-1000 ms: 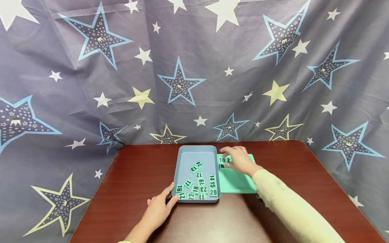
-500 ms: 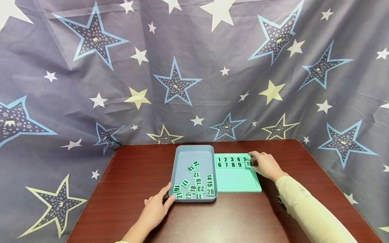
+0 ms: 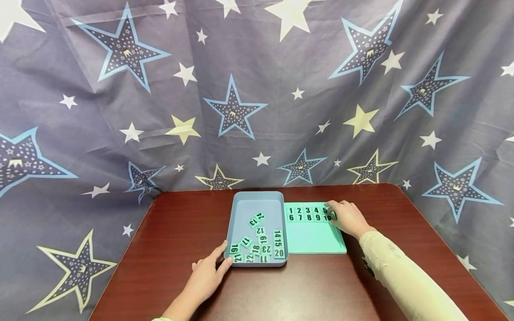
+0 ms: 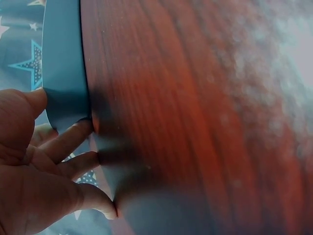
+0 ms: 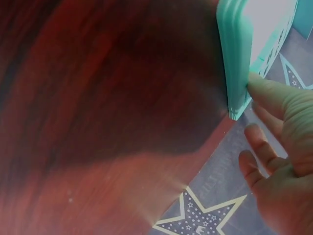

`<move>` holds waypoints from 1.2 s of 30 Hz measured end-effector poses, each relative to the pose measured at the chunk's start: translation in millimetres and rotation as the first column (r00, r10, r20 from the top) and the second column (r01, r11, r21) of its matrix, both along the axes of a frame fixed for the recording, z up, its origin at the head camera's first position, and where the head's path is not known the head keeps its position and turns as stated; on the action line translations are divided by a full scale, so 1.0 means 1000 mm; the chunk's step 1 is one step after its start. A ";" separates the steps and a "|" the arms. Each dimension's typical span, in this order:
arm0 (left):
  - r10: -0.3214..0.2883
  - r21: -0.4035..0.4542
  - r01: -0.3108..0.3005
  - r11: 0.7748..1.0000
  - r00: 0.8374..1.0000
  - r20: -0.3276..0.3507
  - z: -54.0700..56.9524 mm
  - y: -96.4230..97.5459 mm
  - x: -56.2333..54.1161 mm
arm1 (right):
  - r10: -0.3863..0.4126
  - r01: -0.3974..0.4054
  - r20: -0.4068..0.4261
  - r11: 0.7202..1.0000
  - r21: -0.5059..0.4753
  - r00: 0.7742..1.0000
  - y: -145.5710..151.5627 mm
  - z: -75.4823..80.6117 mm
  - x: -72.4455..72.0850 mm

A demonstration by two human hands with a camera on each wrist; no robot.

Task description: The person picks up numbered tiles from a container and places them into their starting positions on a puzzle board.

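Note:
My left hand holds the near left corner of a shallow blue-grey tray. In the left wrist view, the thumb lies at the tray's rim and the other fingers spread low beside its wall. Inside the tray lie several loose green number tiles, turned various ways. A mint green board stands against the tray's right side, with tiles 1 to 10 in two rows along its far part. At the board's far right, my right hand pinches the 10 tile, which sits level in its row; fingers partly cover it.
Both tray and board rest on a dark red wooden table. A grey curtain with stars hangs close behind the table's far edge and along its sides.
The right hand came across from the board's left part to its far right with the 10 tile. That tile then went from slightly tilted to level beside 9. The left hand kept still.

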State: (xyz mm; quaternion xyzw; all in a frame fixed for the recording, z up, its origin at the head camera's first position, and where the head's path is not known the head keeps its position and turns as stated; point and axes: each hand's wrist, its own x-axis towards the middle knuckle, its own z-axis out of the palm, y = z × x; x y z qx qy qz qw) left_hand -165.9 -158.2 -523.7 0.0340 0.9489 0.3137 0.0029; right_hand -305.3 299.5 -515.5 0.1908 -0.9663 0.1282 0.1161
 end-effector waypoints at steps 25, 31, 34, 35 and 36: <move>-0.002 0.012 0.002 1.000 1.000 0.001 -0.001 -0.001 0.001 | -0.179 0.191 0.207 0.981 -0.035 0.962 -0.005 -0.002 0.009; -0.014 0.007 0.014 1.000 1.000 -0.004 0.001 -0.001 0.002 | -0.184 0.201 0.207 0.978 -0.064 0.961 -0.002 -0.001 0.014; -0.013 0.000 0.013 1.000 1.000 -0.008 0.002 -0.001 0.001 | -0.176 0.195 0.173 0.976 -0.097 0.969 -0.004 0.003 0.016; -0.013 -0.001 0.013 1.000 1.000 -0.005 0.003 -0.001 0.001 | -0.167 0.186 0.159 0.977 -0.109 0.973 -0.006 0.005 0.017; -0.013 -0.004 0.013 1.000 1.000 -0.002 0.004 -0.001 0.000 | -0.159 0.177 0.145 0.977 -0.120 0.977 -0.010 0.007 0.018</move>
